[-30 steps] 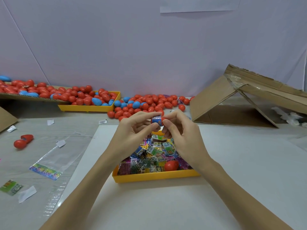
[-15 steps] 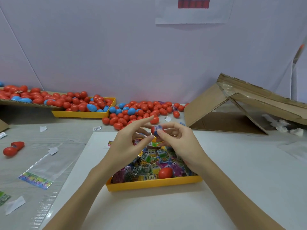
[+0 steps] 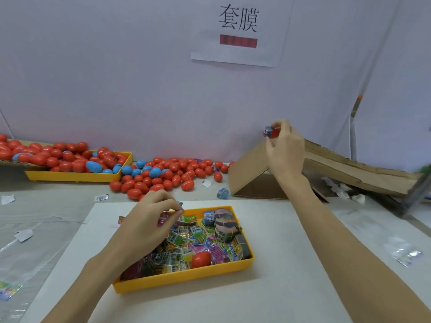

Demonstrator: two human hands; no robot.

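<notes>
Right hand is up in the air over the cardboard box at the bench's back right. Fingers and thumb are pinched tight around 1 wrapped egg, red with a blue sleeve on its end. Left hand sits low over the far left corner of the yellow tray of printed sleeves. Its fingertips are bunched together, can't tell if they've actually got one. 1 bare red egg lies near the tray's front edge.

Fingers of the right hand hide most of the wrapped egg. Whether the left hand grips anything over the yellow tray is unclear.
</notes>
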